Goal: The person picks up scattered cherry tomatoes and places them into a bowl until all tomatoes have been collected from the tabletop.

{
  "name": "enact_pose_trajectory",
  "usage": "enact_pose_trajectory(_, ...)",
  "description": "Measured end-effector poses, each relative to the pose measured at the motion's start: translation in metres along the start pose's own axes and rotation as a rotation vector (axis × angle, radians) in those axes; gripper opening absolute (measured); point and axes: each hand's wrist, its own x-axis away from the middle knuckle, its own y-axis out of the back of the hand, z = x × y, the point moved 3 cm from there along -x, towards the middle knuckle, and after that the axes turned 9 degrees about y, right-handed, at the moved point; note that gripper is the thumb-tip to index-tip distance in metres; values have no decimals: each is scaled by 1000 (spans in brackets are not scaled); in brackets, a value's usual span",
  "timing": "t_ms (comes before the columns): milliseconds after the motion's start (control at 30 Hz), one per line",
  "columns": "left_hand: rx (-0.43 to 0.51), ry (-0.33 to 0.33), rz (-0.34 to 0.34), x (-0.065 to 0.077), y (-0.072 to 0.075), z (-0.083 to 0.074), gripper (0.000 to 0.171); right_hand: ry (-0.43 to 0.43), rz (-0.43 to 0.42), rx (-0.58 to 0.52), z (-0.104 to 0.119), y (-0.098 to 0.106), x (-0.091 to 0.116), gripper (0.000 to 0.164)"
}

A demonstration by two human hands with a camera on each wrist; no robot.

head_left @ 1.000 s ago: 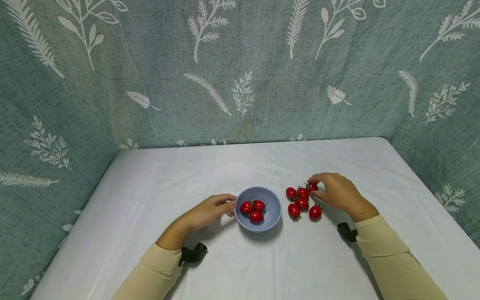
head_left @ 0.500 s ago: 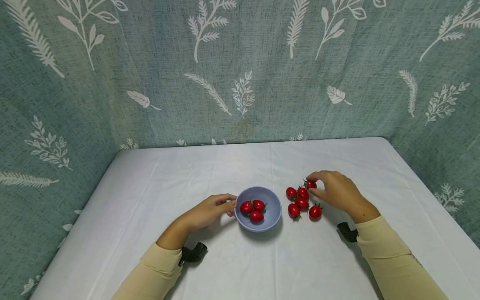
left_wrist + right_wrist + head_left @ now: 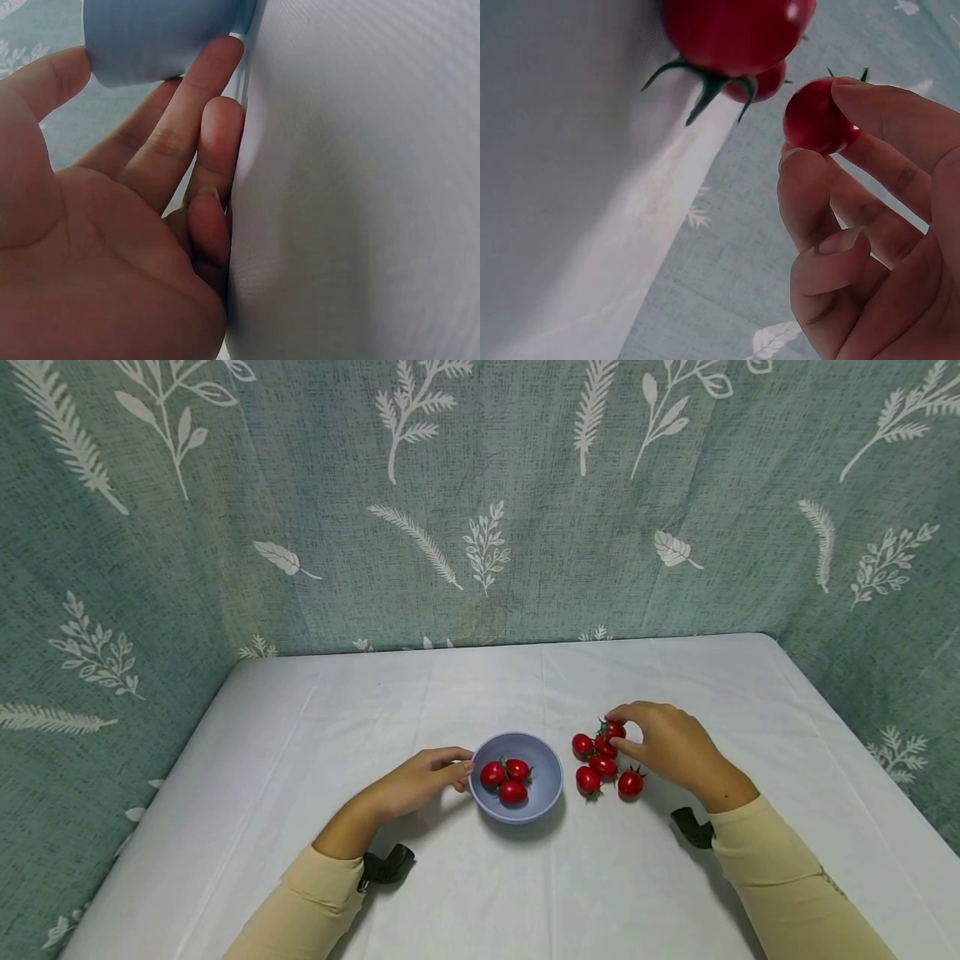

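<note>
Here the right hand (image 3: 671,745) pinches a cherry tomato (image 3: 819,118), lifted clear in the wrist view; the left hand (image 3: 420,781), fingers relaxed, touches the blue bowl (image 3: 546,760) near the table's (image 3: 375,710) front edge.

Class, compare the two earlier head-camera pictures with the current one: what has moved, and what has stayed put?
The right hand, pinching one cherry tomato, has carried it slightly left, toward the blue bowl. Unchanged: the left hand rests against the bowl, three tomatoes lie inside it, and the other loose tomatoes lie on the white cloth.
</note>
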Motion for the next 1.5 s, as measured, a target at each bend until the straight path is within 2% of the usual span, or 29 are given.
enact_pose_trajectory(367, -6, 8, -6, -1, 0, 1, 45, 25, -1, 4, 14, 0, 0, 38)
enact_pose_trajectory(833, -11, 11, -10, -1, 0, 1, 46, 79, -58, 24, 31, 5, 1, 39)
enact_pose_trajectory(1067, -2, -7, -15, 0, -1, -1, 43, 128, -116, 19, 36, 3, 1, 40)
enact_pose_trajectory(1333, 2, -23, -13, 1, -1, -1, 42, 182, -141, 12, 45, 2, 2, 42)
enact_pose_trajectory(1500, -1, -25, -11, 0, 0, 0, 42, 262, -186, 19, 52, 0, 2, 40)
